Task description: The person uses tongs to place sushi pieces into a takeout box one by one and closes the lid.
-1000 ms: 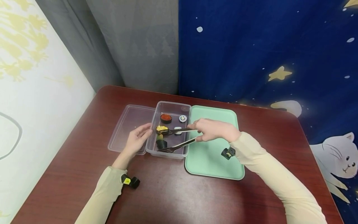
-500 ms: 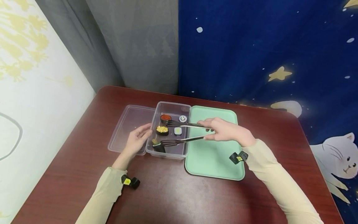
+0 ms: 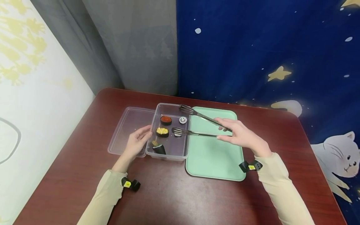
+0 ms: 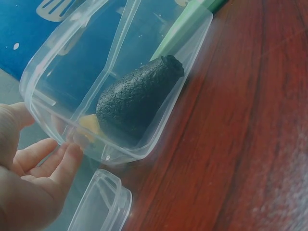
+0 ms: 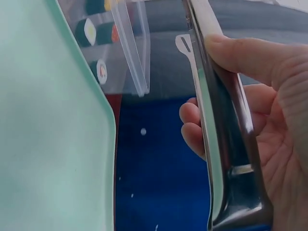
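Observation:
My right hand (image 3: 242,133) holds metal tongs (image 3: 208,118), their two slotted ends spread apart with nothing between them. One end overlaps the box's back edge in the head view; the other hangs over a small sushi roll (image 3: 177,135). My left hand (image 3: 137,140) rests its fingertips against the left wall of the clear plastic box (image 3: 168,158). A dark seaweed hand roll (image 4: 134,98) lies in the box's near left corner. Behind it sit a yellow-topped sushi (image 3: 162,132), a red-topped sushi (image 3: 166,120) and another small roll (image 3: 182,120).
A pale green tray (image 3: 215,165) lies right beside the box, beneath my right hand. The clear lid (image 3: 125,125) lies flat to the left, partly under the box. Curtains hang past the far edge of the brown table (image 3: 174,193).
My right hand has drawn back to the right with the tongs, whose ends have left the hand roll. The hand roll has shifted and turned in its corner. My left hand stays put.

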The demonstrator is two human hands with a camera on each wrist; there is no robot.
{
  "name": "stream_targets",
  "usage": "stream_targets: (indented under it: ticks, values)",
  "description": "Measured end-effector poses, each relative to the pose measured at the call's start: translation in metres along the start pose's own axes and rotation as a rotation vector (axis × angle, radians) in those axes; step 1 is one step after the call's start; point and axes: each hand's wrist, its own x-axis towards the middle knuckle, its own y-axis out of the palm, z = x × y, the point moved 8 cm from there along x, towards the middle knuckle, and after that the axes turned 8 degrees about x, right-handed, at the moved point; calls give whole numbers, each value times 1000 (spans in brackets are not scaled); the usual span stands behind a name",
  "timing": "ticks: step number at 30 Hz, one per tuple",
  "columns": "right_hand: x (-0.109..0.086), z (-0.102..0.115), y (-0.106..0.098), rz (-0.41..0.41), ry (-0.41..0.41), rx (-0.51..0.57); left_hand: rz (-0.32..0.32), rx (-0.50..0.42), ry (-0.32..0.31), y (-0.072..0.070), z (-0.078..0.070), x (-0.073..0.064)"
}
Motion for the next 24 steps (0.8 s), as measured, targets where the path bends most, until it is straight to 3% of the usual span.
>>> stream_targets:
  ticks: [17, 24]
  values:
    - [-89, -45, -25, -387, 263, -47, -1, 5, 20, -1, -1, -1]
    - [-129, -56, -28, -475, 387, -57, -2, -8, 30, 0, -1, -1]
